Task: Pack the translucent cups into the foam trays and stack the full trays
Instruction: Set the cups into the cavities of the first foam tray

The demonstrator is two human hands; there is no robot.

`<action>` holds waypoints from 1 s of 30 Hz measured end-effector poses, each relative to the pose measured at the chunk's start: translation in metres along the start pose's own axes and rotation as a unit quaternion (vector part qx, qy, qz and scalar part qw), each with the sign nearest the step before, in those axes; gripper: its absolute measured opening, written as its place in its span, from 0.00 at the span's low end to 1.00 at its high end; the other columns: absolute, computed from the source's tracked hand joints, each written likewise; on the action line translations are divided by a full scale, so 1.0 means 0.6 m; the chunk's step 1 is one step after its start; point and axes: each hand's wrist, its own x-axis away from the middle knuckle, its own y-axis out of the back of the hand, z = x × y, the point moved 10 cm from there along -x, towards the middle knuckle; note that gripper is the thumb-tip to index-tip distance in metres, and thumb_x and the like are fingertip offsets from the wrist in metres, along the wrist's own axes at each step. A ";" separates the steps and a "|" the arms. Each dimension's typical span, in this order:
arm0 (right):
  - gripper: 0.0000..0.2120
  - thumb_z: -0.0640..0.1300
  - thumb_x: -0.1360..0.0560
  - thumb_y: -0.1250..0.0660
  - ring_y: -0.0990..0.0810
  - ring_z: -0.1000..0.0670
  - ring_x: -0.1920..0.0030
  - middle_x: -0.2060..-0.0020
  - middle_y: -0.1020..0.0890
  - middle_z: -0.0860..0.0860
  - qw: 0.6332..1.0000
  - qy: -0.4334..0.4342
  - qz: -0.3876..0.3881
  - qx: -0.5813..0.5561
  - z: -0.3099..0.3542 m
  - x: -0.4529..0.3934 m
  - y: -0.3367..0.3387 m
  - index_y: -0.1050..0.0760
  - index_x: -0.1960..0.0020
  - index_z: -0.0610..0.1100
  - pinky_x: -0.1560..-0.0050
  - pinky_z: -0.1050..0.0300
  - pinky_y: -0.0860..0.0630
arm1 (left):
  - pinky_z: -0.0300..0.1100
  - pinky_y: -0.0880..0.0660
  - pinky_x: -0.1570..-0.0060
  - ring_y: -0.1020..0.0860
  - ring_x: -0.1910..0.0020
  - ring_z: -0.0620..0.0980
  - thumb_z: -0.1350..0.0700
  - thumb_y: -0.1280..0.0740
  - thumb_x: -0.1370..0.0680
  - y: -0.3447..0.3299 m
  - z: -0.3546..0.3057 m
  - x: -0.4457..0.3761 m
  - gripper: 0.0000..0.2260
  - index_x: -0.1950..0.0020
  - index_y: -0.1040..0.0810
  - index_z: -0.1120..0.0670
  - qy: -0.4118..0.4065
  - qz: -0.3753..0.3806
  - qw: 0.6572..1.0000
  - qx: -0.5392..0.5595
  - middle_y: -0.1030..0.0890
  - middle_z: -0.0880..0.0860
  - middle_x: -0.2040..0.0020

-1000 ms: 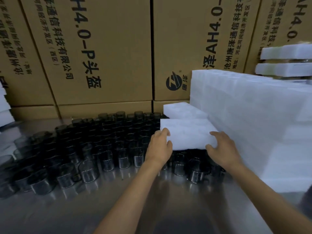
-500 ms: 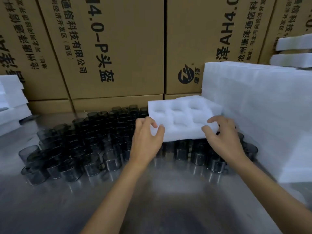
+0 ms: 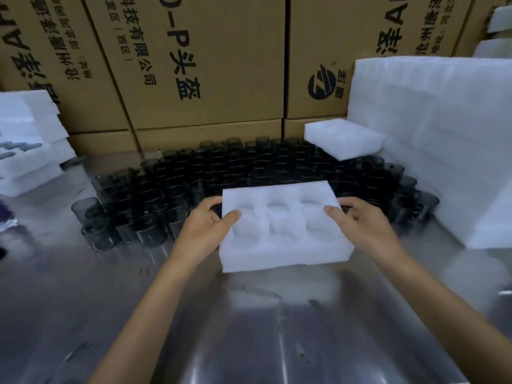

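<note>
A shiny metal table (image 3: 263, 328) fills the lower part of the view, its brushed surface throwing back soft, blurred reflections of light from above. Behind it, tall brown cardboard cartons (image 3: 210, 65) stand side by side like a wall, closing off the whole back of the scene. They carry bold black Chinese characters and Latin letters running sideways, and one carton to the right bears a round black logo (image 3: 321, 86). A lower row of cartons (image 3: 207, 138) shows beneath them, just behind the table's far edge. The light is even and dim, with no hard shadows.
</note>
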 end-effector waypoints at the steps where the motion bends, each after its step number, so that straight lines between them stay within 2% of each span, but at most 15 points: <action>1: 0.11 0.57 0.25 0.31 0.27 0.61 0.73 0.77 0.28 0.59 1.000 -0.003 0.001 0.001 -0.010 0.005 -0.001 0.21 0.46 0.54 0.65 0.58 0.34 | 0.50 0.22 0.54 0.18 0.60 0.50 0.46 0.30 0.23 -0.003 0.004 0.007 0.19 0.33 0.28 0.45 -0.003 0.003 1.000 0.002 0.23 0.50 0.68; 2: 0.11 0.57 0.25 0.31 0.27 0.61 0.73 0.79 0.29 0.59 1.000 -0.004 0.005 0.004 -0.018 0.010 -0.002 0.22 0.46 0.55 0.65 0.58 0.34 | 0.50 0.22 0.53 0.19 0.62 0.50 0.47 0.30 0.23 -0.005 0.006 0.012 0.18 0.34 0.28 0.45 -0.007 0.004 1.000 -0.002 0.24 0.49 0.70; 6: 0.09 0.55 0.25 0.31 0.29 0.58 0.74 0.80 0.31 0.58 1.000 -0.009 0.017 0.008 -0.049 0.022 -0.004 0.21 0.46 0.55 0.66 0.56 0.33 | 0.42 0.28 0.63 0.24 0.69 0.43 0.48 0.30 0.23 -0.025 0.024 0.019 0.16 0.36 0.26 0.46 0.001 0.011 1.000 -0.013 0.28 0.43 0.75; 9: 0.09 0.58 0.26 0.31 0.24 0.57 0.69 0.77 0.27 0.59 0.999 -0.037 0.023 -0.021 -0.076 0.027 -0.008 0.21 0.48 0.57 0.64 0.57 0.29 | 0.40 0.32 0.66 0.27 0.75 0.38 0.48 0.30 0.23 -0.040 0.036 0.016 0.15 0.36 0.25 0.47 0.014 0.000 1.000 -0.018 0.29 0.44 0.74; 11: 0.09 0.59 0.26 0.30 0.21 0.56 0.66 0.75 0.24 0.59 0.998 -0.049 0.025 -0.044 -0.085 0.024 -0.009 0.21 0.49 0.57 0.62 0.57 0.26 | 0.40 0.31 0.66 0.27 0.73 0.39 0.48 0.31 0.22 -0.046 0.040 0.014 0.16 0.36 0.25 0.48 0.017 -0.012 1.000 -0.018 0.29 0.45 0.72; 15: 0.07 0.58 0.26 0.31 0.25 0.59 0.70 0.77 0.26 0.59 0.999 -0.038 0.017 -0.015 -0.078 0.009 -0.008 0.22 0.53 0.56 0.64 0.58 0.30 | 0.40 0.31 0.66 0.25 0.68 0.43 0.46 0.31 0.22 -0.051 0.037 0.004 0.15 0.37 0.25 0.47 0.014 -0.010 0.999 -0.029 0.27 0.47 0.69; 18: 0.06 0.53 0.25 0.32 0.22 0.52 0.61 0.69 0.23 0.55 0.997 0.006 -0.081 0.008 -0.065 -0.004 0.036 0.20 0.59 0.54 0.61 0.56 0.29 | 0.42 0.30 0.66 0.25 0.69 0.44 0.46 0.31 0.23 -0.037 0.031 -0.006 0.13 0.40 0.25 0.47 0.006 -0.036 0.998 -0.052 0.26 0.48 0.68; 20: 0.04 0.46 0.25 0.33 0.24 0.48 0.49 0.59 0.22 0.53 0.986 0.032 -0.157 0.043 -0.064 -0.014 0.079 0.19 0.55 0.52 0.54 0.56 0.30 | 0.47 0.26 0.61 0.25 0.67 0.48 0.46 0.33 0.22 -0.019 0.025 -0.012 0.12 0.40 0.26 0.47 -0.002 -0.078 0.996 -0.053 0.26 0.50 0.67; 22: 0.10 0.44 0.26 0.33 0.29 0.45 0.40 0.47 0.26 0.50 0.984 0.014 -0.137 0.109 -0.085 -0.032 0.093 0.21 0.45 0.49 0.44 0.56 0.32 | 0.53 0.24 0.58 0.26 0.67 0.50 0.48 0.35 0.21 -0.011 0.015 -0.016 0.10 0.40 0.26 0.47 -0.009 -0.100 0.994 -0.036 0.28 0.50 0.68; 24: 0.13 0.45 0.27 0.29 0.30 0.43 0.38 0.42 0.30 0.49 0.985 -0.004 -0.079 0.154 -0.113 -0.043 0.083 0.21 0.43 0.48 0.38 0.53 0.32 | 0.52 0.25 0.61 0.29 0.69 0.49 0.51 0.35 0.20 -0.011 0.000 -0.022 0.09 0.40 0.26 0.47 -0.028 -0.108 0.994 -0.016 0.30 0.49 0.69; 26: 0.11 0.46 0.27 0.27 0.28 0.42 0.39 0.40 0.31 0.49 0.983 0.003 -0.054 0.178 -0.124 -0.041 0.068 0.20 0.45 0.46 0.38 0.50 0.28 | 0.45 0.30 0.64 0.30 0.70 0.47 0.52 0.35 0.20 -0.014 -0.021 -0.026 0.09 0.41 0.26 0.46 -0.049 -0.115 0.992 -0.011 0.30 0.48 0.69; 30: 0.08 0.47 0.24 0.28 0.25 0.42 0.44 0.36 0.30 0.47 0.982 0.017 -0.074 0.171 -0.120 -0.032 0.068 0.23 0.51 0.43 0.45 0.50 0.26 | 0.43 0.32 0.64 0.30 0.68 0.47 0.52 0.35 0.21 -0.031 -0.054 -0.031 0.07 0.43 0.25 0.45 -0.054 -0.099 0.994 -0.006 0.28 0.49 0.66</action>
